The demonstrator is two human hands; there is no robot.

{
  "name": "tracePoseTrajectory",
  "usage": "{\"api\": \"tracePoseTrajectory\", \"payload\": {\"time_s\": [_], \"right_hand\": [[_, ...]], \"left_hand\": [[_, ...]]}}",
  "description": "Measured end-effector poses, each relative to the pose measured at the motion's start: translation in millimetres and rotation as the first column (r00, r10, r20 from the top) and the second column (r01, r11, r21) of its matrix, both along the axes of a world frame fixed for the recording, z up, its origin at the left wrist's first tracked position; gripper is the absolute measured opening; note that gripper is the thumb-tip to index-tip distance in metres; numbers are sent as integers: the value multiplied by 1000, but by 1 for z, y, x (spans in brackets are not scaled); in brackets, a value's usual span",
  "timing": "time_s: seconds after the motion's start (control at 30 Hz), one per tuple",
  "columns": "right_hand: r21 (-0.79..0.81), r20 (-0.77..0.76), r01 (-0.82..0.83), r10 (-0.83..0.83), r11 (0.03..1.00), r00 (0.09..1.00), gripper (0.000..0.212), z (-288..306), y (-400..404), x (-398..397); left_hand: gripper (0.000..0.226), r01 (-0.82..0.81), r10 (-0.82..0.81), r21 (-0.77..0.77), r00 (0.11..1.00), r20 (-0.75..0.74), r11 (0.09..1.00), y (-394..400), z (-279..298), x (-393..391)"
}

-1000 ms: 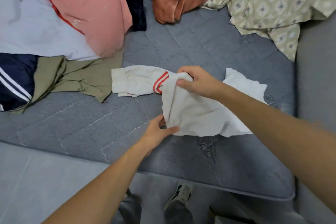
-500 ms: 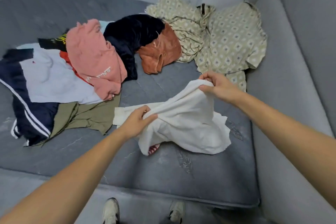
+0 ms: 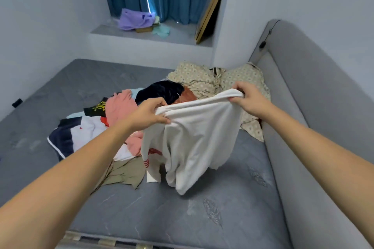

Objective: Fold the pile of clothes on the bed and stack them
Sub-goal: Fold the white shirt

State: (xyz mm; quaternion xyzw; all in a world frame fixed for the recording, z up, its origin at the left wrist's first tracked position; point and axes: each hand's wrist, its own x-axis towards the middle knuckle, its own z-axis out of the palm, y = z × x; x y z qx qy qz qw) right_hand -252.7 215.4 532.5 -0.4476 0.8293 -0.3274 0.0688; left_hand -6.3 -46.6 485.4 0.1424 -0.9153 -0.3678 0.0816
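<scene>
While both arms reach forward, the left hand (image 3: 148,114) and right hand (image 3: 250,100) each pinch the top edge of a white garment (image 3: 194,139), holding it stretched above the grey mattress (image 3: 232,198). Behind the garment, the pile of clothes (image 3: 121,119) lies on the mattress.

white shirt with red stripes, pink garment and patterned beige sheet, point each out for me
white shirt with red stripes (image 3: 194,139): head view, middle of the hanging cloth
pink garment (image 3: 119,108): head view, upper part in the pile
patterned beige sheet (image 3: 194,79): head view, crumpled left part
</scene>
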Motion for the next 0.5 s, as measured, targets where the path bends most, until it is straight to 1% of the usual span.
{"api": "tracePoseTrajectory", "payload": {"time_s": [0.07,0.13,0.17,0.2,0.27,0.33,0.4,0.5], "right_hand": [[-83,0,11,-11,996,1000,13,19,-1,6],[-130,-6,-2,1,992,1000,11,35,-6,13],[-139,-13,-13,11,990,1000,10,41,-9,17],[-142,-22,-23,20,990,1000,9,46,-12,20],[-144,-27,-34,31,989,999,9,53,-15,26],[-149,-37,-42,37,988,999,9,58,-16,31],[-143,-70,-48,38,989,997,10,64,-15,36],[-109,-101,-18,7,994,995,9,76,-14,40]], "left_hand": [[26,10,-5,-126,999,41,992,-6,25,5],[24,-28,50,-282,996,68,959,-10,41,12],[27,-55,84,-317,993,78,947,-12,45,16],[30,-74,107,-320,991,87,945,-15,45,21],[29,-111,137,-278,988,74,954,-20,40,32],[21,-182,189,-214,982,13,960,-25,35,42],[15,-251,243,-115,967,-80,961,-27,33,47],[16,-246,255,71,949,-184,967,-31,39,50]]}}
